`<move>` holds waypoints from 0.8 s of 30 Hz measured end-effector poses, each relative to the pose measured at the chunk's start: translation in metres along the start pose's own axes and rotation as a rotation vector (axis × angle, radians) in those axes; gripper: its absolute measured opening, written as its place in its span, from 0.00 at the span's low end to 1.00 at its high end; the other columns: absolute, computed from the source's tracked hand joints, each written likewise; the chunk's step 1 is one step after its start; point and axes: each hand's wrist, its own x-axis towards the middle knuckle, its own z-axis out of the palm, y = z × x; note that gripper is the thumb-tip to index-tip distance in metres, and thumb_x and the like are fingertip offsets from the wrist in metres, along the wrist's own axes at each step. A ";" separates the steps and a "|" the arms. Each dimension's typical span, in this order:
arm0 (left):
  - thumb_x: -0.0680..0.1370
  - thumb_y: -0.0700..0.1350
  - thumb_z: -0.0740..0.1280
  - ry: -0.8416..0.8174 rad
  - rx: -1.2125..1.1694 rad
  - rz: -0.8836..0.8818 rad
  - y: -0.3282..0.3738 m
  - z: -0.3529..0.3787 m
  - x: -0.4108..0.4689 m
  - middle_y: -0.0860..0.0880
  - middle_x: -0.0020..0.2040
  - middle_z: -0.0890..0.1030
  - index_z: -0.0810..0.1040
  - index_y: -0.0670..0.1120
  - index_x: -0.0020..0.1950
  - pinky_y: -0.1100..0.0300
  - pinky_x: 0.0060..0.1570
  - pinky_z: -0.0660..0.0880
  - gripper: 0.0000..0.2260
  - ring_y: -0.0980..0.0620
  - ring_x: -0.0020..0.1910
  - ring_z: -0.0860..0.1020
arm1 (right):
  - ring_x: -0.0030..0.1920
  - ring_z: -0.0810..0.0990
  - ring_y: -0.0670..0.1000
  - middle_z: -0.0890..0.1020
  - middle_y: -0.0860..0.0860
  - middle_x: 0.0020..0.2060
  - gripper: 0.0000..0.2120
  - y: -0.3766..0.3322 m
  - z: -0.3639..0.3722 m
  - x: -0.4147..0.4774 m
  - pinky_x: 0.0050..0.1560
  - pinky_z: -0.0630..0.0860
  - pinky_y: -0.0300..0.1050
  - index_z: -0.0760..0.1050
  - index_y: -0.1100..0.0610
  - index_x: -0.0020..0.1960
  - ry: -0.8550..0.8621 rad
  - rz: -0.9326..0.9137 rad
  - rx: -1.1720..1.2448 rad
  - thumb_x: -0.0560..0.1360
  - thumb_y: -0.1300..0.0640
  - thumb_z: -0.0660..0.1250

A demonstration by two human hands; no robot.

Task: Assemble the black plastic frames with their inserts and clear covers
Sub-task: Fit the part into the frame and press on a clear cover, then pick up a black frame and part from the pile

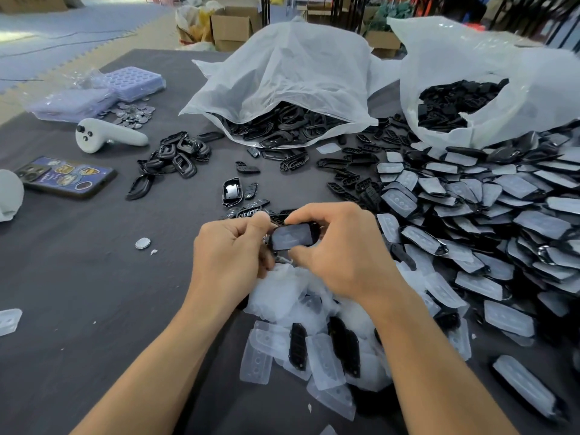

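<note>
I have just the one view, the head camera. It sits above the near edge of the surface (94, 277) and faces forward and down. It is close to the left hand (229, 255) and right hand (342, 255), which meet on a black frame (293, 236) mid-picture, forearms entering from the bottom edge. The wide angle reaches the white bags (298, 73) and the floor (47, 42) beyond.
</note>
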 end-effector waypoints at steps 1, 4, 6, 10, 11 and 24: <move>0.83 0.53 0.67 0.030 0.006 0.011 -0.001 -0.001 0.000 0.47 0.25 0.80 0.87 0.55 0.39 0.69 0.28 0.71 0.15 0.55 0.22 0.74 | 0.35 0.78 0.32 0.81 0.35 0.32 0.16 0.004 -0.008 0.002 0.37 0.70 0.24 0.86 0.47 0.48 0.019 0.034 -0.028 0.63 0.62 0.78; 0.82 0.55 0.65 0.104 0.060 0.071 -0.001 -0.005 0.002 0.47 0.23 0.77 0.87 0.60 0.39 0.72 0.28 0.68 0.14 0.59 0.22 0.71 | 0.35 0.79 0.31 0.79 0.31 0.34 0.16 0.023 -0.045 0.009 0.35 0.69 0.22 0.86 0.45 0.50 0.088 0.161 -0.177 0.65 0.59 0.79; 0.80 0.57 0.65 0.135 0.128 0.086 0.000 -0.007 0.003 0.44 0.24 0.74 0.86 0.62 0.39 0.68 0.28 0.69 0.14 0.57 0.23 0.68 | 0.36 0.78 0.38 0.81 0.35 0.39 0.16 0.040 -0.077 0.012 0.37 0.67 0.26 0.86 0.44 0.52 0.122 0.268 -0.351 0.66 0.57 0.79; 0.80 0.56 0.64 0.240 0.414 0.043 0.001 -0.008 0.003 0.53 0.23 0.74 0.84 0.59 0.37 0.60 0.30 0.64 0.14 0.53 0.25 0.73 | 0.49 0.80 0.48 0.83 0.47 0.60 0.22 0.062 -0.113 0.008 0.50 0.71 0.39 0.82 0.46 0.62 0.049 0.399 -0.532 0.71 0.64 0.73; 0.80 0.56 0.64 0.272 0.466 0.027 0.001 -0.008 0.004 0.56 0.24 0.76 0.83 0.57 0.37 0.60 0.31 0.62 0.14 0.54 0.26 0.74 | 0.41 0.80 0.44 0.83 0.49 0.62 0.27 0.063 -0.114 0.006 0.46 0.73 0.37 0.80 0.45 0.66 0.064 0.395 -0.501 0.72 0.67 0.70; 0.76 0.45 0.69 0.289 0.503 -0.006 -0.018 -0.026 0.026 0.61 0.44 0.79 0.86 0.58 0.49 0.50 0.58 0.75 0.09 0.46 0.60 0.78 | 0.64 0.79 0.53 0.83 0.49 0.63 0.20 0.017 0.014 0.048 0.64 0.74 0.44 0.79 0.48 0.67 -0.189 0.172 -0.333 0.76 0.60 0.68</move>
